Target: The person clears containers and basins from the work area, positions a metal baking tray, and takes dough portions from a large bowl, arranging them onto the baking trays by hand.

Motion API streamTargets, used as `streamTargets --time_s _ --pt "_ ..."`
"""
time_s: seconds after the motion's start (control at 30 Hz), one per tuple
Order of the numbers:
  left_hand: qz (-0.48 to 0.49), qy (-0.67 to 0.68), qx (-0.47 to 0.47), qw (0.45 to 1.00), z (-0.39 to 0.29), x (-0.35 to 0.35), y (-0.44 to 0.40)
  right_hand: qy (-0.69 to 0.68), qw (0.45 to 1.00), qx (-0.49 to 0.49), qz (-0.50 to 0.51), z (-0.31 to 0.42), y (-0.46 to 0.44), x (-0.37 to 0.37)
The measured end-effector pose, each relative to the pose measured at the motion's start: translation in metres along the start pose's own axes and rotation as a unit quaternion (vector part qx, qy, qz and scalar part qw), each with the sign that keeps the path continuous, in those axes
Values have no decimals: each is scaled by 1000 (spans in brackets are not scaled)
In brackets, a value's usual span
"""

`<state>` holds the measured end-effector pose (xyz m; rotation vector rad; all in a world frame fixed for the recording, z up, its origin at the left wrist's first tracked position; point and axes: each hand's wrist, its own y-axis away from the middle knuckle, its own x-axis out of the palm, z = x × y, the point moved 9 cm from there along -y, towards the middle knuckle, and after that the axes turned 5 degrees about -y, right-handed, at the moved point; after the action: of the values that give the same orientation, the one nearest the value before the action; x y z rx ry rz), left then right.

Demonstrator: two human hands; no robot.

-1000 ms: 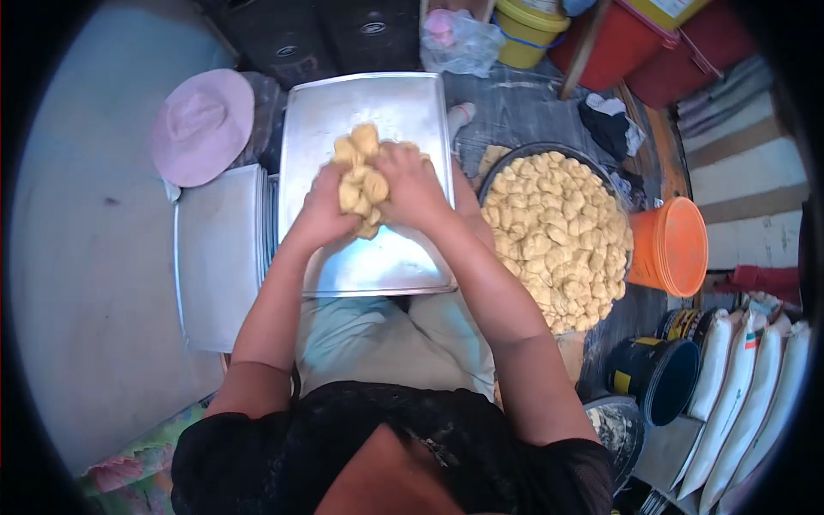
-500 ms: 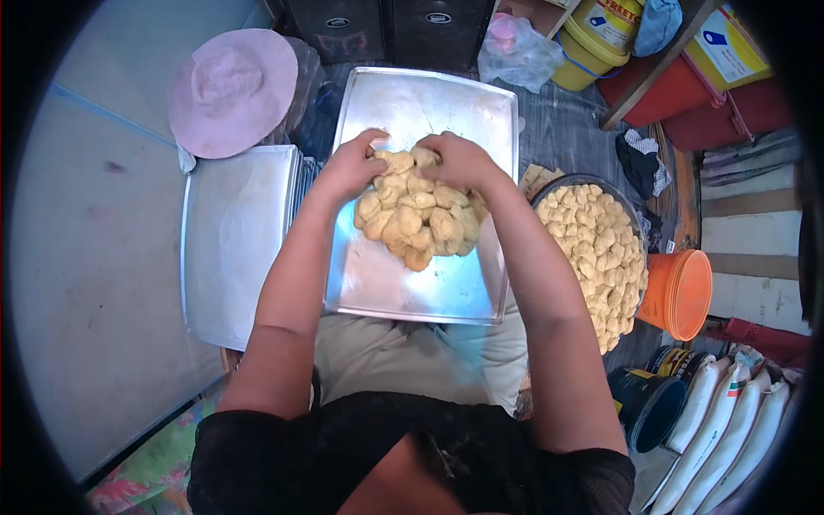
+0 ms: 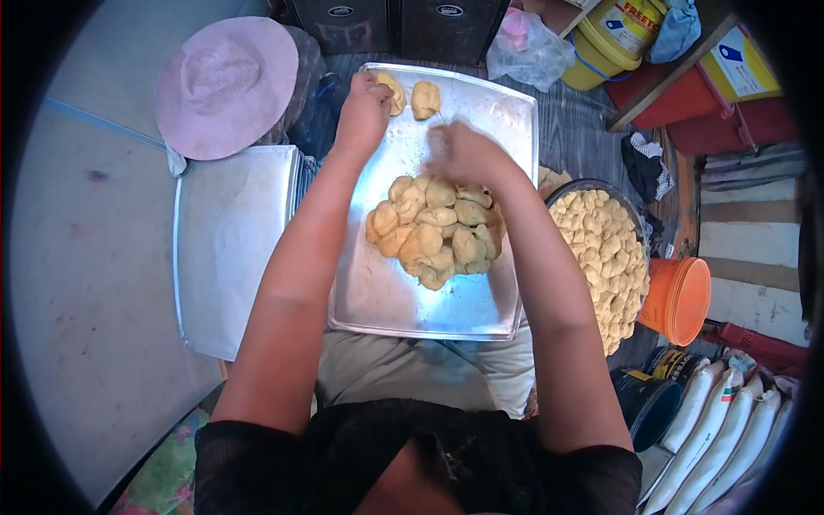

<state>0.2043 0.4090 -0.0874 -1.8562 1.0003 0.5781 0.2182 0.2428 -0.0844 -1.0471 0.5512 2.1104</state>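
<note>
A shallow metal baking tray (image 3: 386, 305) rests across my lap. On its middle sits a heap of tan dough pieces (image 3: 422, 242), pressed against one another. My left hand (image 3: 365, 116) is at the tray's far left corner, its fingers closed round a single dough piece (image 3: 396, 93) that they partly hide. Beside that, near the far rim, another dough piece (image 3: 425, 100) lies by itself. My right hand (image 3: 470, 156) hovers between the far rim and the heap, its fingers smeared by motion, so what they hold cannot be seen.
To the right stands a big round tub of dough pieces (image 3: 601, 257), with an orange bucket (image 3: 687, 300) beside it. Stacked trays (image 3: 232, 249) lie on the left, below a pink hat (image 3: 225, 86). Black cabinets (image 3: 446, 39) and a plastic bag (image 3: 532, 60) are at the back.
Both hands have left the heap. My left hand has moved to the far left corner with a dough piece, and another piece now lies near the far rim. My right hand is away from the heap.
</note>
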Motion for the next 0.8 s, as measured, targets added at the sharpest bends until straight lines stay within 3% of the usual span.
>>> streamTargets --time_s 0.07,0.1,0.17,0.2,0.27,0.37,0.47,0.5,0.6,0.7,0.8 --pt "35 26 -12 999 8 6 -1 -35 986 -48 156 -6 25 35" --pt "53 39 -17 998 9 9 -3 -106 983 -50 143 -18 23 34" --pt "-19 -50 24 998 -16 -9 -1 -245 962 -55 109 -39 9 26" --pt "-57 -94 44 993 -30 -15 -1 -276 960 -5 43 -47 3 4" --pt "3 -105 113 988 -47 5 0 -321 944 -8 -71 -63 -16 -26" --pt "83 -129 145 977 -57 31 1 -86 958 -68 -264 -67 -29 -46" --pt "87 -168 138 972 -65 33 -4 49 964 13 -262 -62 -18 -44" --pt "80 -181 135 971 -69 31 -5 -53 965 75 -247 -70 -11 -48" --pt "125 -101 169 972 -94 35 -3 -42 987 144 -59 -87 18 -38" --pt "169 -145 212 952 -109 61 5 -216 968 8 126 -89 37 9" --pt "149 -130 219 955 -111 76 -1 -265 942 110 -172 -124 32 -50"
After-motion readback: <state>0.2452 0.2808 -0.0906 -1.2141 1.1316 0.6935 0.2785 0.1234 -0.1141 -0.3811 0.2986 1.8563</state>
